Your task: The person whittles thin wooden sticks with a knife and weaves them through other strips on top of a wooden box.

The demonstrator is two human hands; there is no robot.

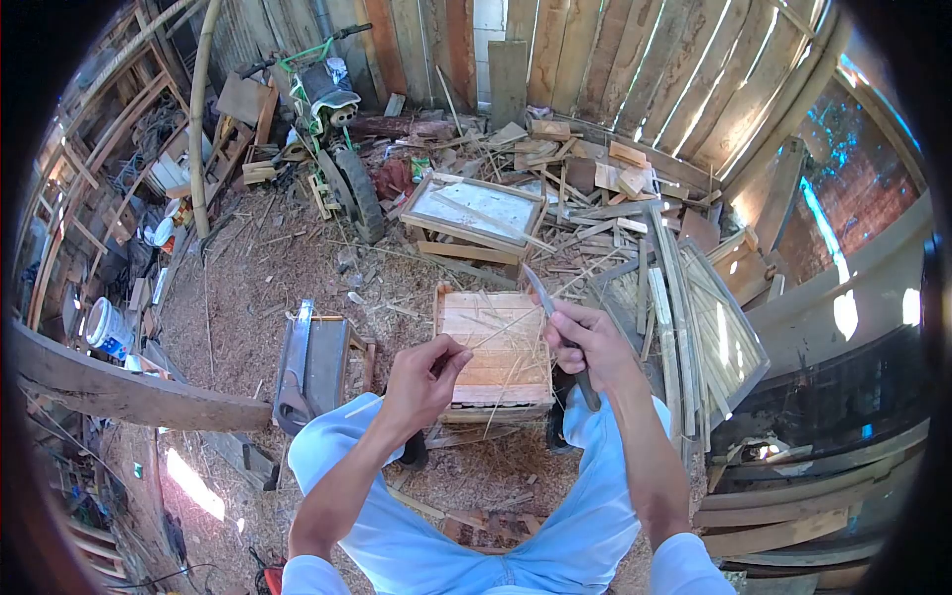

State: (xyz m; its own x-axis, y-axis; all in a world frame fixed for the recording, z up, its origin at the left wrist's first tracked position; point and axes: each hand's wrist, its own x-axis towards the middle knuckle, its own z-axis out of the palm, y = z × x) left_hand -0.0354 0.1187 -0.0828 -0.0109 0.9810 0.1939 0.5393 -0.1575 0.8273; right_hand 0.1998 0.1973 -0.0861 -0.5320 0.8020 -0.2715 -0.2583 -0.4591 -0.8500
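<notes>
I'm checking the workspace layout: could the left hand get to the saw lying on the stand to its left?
Probably yes: the left hand is pinching a thin strip, but the saw lies uncovered beside the left knee.

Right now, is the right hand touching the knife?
Touching. The head view shows the right hand wrapped around the knife, its blade sticking up past the fingers.

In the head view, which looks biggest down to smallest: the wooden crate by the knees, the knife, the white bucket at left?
1. Wooden crate
2. Knife and white bucket look similar; the bucket sits farther away, so I won't rank them.
</notes>
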